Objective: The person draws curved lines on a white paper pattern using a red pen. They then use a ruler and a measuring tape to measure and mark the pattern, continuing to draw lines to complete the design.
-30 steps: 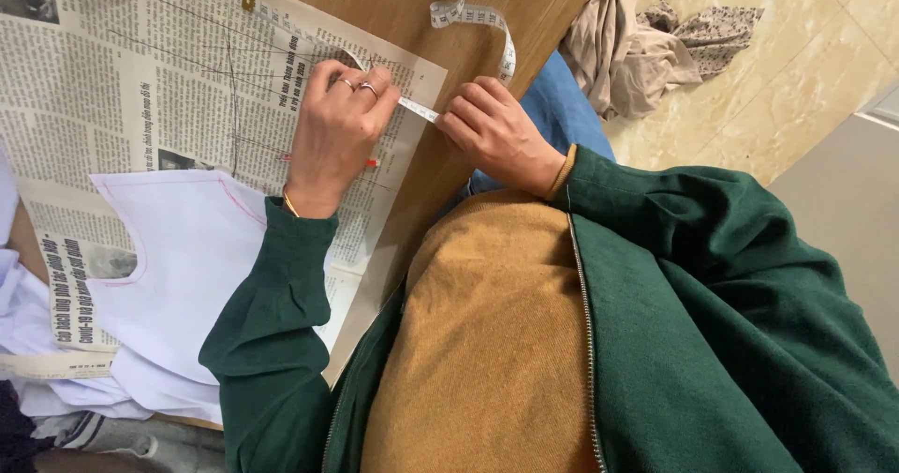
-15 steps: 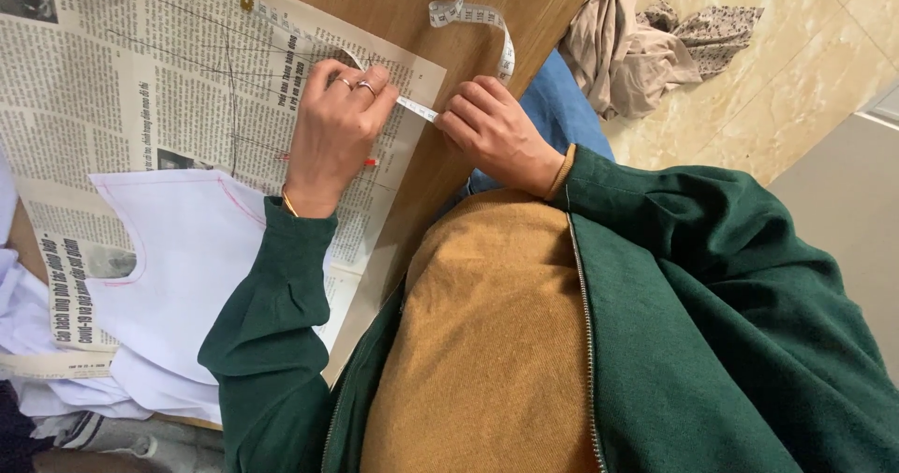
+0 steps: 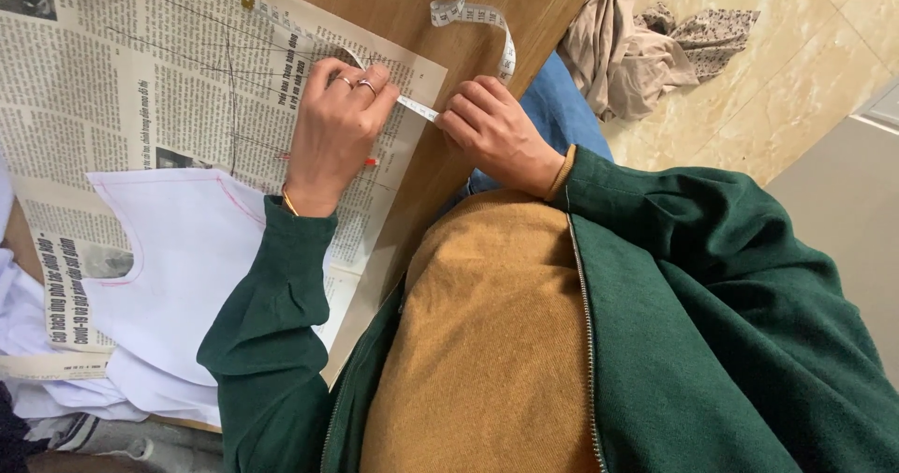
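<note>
No packages, labels, signs or screens show anywhere in this view

Single view only, head-mounted, so no second view shares the scene. Camera looks steeply down over the wearer's own chest; torso in green jacket (image 3: 712, 342) fills the lower right, very near the lens. Frame is rolled: the counter (image 3: 412, 5) edge runs diagonally from upper right to lower left. Both hands sit close, upper centre. Newspaper (image 3: 140, 80) occupies the upper left; tiled floor (image 3: 796, 70) shows beyond the counter edge, upper right.
</note>
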